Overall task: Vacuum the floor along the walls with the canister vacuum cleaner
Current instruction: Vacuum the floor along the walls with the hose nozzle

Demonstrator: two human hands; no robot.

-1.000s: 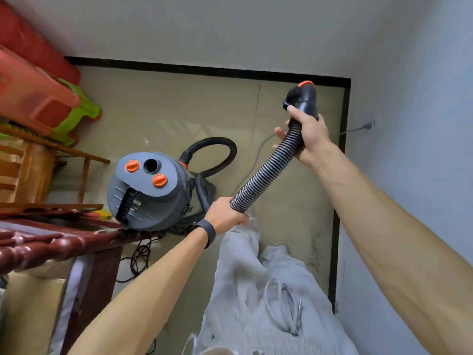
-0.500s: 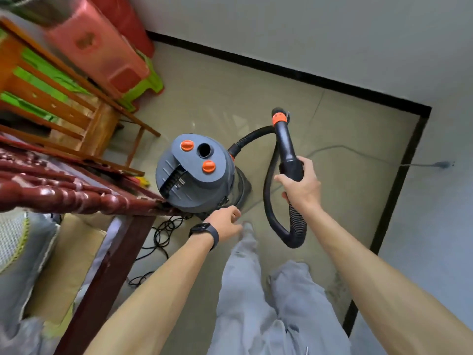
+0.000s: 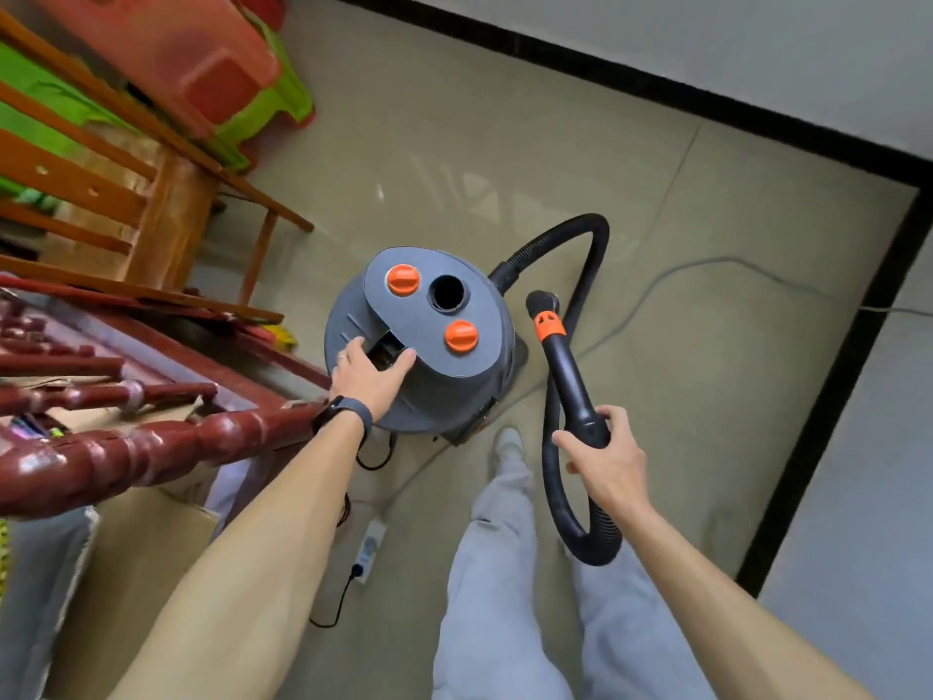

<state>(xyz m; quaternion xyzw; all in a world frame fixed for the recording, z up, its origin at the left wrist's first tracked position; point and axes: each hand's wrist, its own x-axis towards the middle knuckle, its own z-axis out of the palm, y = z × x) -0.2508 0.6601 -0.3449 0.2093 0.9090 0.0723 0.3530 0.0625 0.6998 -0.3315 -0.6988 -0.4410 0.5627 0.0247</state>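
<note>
A grey canister vacuum cleaner (image 3: 454, 376) with two orange knobs and a round opening on top stands on the beige tiled floor (image 3: 505, 144). My left hand (image 3: 371, 373) rests on its top, fingers curling into the carry-handle recess. A black ribbed hose (image 3: 580, 234) loops from the canister's far side round to a black handle tube (image 3: 570, 376) with an orange collar. My right hand (image 3: 608, 459) grips the tube's lower end; its open nozzle end points up and away, clear of the floor.
Dark red carved wooden furniture (image 3: 126, 447) and a wooden chair (image 3: 126, 194) with stacked red and green plastic stools (image 3: 242, 93) crowd the left. White walls with black skirting (image 3: 833, 396) bound the far and right sides. A power strip (image 3: 371, 548) and cables lie by my feet.
My left hand let go of the hose and moved onto the canister's top handle. My right hand lowered the handle tube from high up to beside the canister.
</note>
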